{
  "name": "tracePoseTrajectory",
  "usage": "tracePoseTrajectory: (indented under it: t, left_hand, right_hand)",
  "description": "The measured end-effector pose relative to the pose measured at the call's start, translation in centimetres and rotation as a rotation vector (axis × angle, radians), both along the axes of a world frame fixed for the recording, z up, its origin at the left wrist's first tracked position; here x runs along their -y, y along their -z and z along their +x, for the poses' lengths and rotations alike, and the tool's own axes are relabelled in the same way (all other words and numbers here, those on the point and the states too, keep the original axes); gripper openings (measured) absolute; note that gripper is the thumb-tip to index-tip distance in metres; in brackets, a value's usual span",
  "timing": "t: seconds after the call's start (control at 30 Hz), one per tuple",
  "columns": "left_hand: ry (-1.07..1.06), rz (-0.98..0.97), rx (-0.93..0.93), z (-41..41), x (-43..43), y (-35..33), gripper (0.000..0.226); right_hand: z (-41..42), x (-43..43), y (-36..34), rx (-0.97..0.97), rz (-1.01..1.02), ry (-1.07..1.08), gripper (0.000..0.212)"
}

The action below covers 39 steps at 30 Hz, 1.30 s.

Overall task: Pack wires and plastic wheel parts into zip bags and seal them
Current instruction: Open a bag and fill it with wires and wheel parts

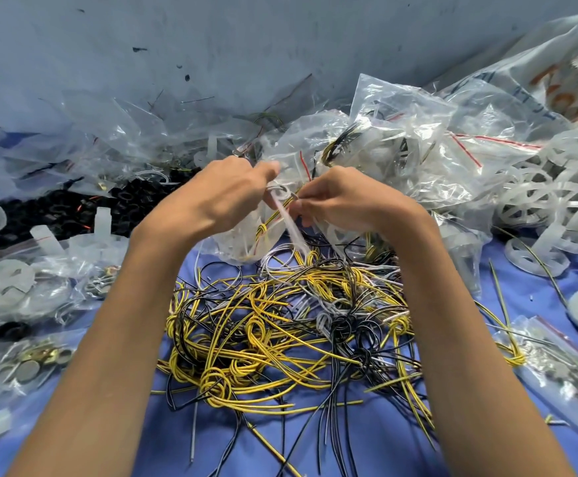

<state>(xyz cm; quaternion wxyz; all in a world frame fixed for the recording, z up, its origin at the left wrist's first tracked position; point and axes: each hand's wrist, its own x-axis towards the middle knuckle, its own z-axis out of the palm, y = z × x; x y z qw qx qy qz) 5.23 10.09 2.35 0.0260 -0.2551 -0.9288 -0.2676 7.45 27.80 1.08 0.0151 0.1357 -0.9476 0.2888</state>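
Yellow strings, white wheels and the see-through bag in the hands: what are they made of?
The yellow wires look plastic-coated, smooth and slightly glossy, bending into loops; metal inside is likely but hidden. The white wheels seem moulded plastic, milky and semi-clear. The zip bag looks like thin clear plastic film, crinkled and shiny.

A blue tabletop (366, 442) carries a loose tangle of yellow, black and white wires (280, 325) at its middle. Clear zip bags (408, 132) are heaped along the far edge. White plastic wheels (535, 201) lie toward the right edge and small black parts (74, 208) toward the left. Bags of metal discs (36, 363) lie near the left edge.
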Motion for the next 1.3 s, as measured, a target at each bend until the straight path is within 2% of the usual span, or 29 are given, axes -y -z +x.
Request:
tracePoseTrajectory:
  t: [0.07, 0.2, 0.37, 0.5, 0.67, 0.8, 0.93, 1.1, 1.3]
  left_hand:
    - [-0.014, 0.028, 0.014, 0.0, 0.2, 0.2, 0.047]
    - [0.014, -0.059, 0.012, -0.2, 0.4, 0.5, 0.045]
    - [0.015, -0.042, 0.014, -0.4, 0.5, 0.6, 0.043]
    - [-0.006, 0.017, -0.003, -0.6, 0.4, 0.9, 0.042]
    - [-0.045, 0.136, -0.085, -0.4, 0.2, 0.7, 0.033]
    - [-0.055, 0.234, -0.089, -0.3, 0.1, 0.7, 0.023]
    - [-0.111, 0.310, -0.080, -0.5, 0.0, 0.8, 0.020]
    - [-0.150, 0.363, -0.100, -0.8, 0.0, 1.1, 0.020]
    - [-0.155, 0.397, -0.120, -0.9, -0.1, 1.2, 0.023]
  right_hand:
    - [-0.1, -0.2, 0.1, -0.035, -0.001, -0.002, 0.019]
    - [-0.2, -0.5, 0.1, -0.076, -0.057, 0.012, 0.017]
    - [-0.4, -0.3, 0.4, 0.038, -0.265, 0.011, 0.019]
    - [-0.4, 0.2, 0.0, 0.036, -0.302, 0.006, 0.018]
    - [0.1, 0.5, -0.3, 0.270, -0.423, -0.091, 0.023]
    - [0.4, 0.5, -0.3, 0.346, -0.579, -0.117, 0.033]
    - [0.7, 0.6, -0.2, 0.413, -0.665, -0.157, 0.034]
    - [0.5, 1.1, 0.0, 0.474, -0.696, -0.165, 0.043]
    - [0.5, 1.5, 0.5, 0.489, -0.744, -0.212, 0.043]
